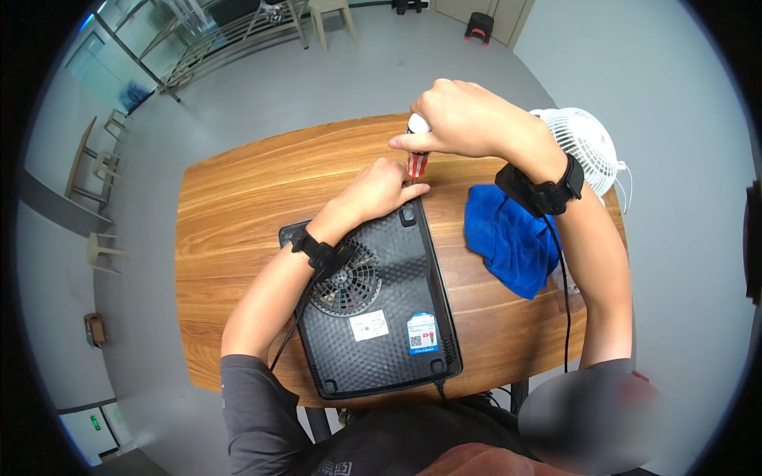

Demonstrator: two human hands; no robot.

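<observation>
A black induction cooker (397,293) lies upside down on the wooden table, its round fan grille (346,279) and two stickers facing up. My right hand (456,119) is closed round the red and white handle of a screwdriver (417,163), held upright at the cooker's far right corner. The screwdriver's tip is hidden by my left hand (379,189). That hand grips the cooker's far edge, thumb stretched beside the screwdriver's shaft and fingers curled, partly out of sight. Each wrist wears a black strapped device with a cable.
A crumpled blue cloth (508,238) lies right of the cooker, partly over some clear plastic. Behind my right forearm stands a white fan (583,143). A power cord (441,389) leaves the cooker's near edge. Stools (333,20) and a metal rack (230,44) stand beyond the table.
</observation>
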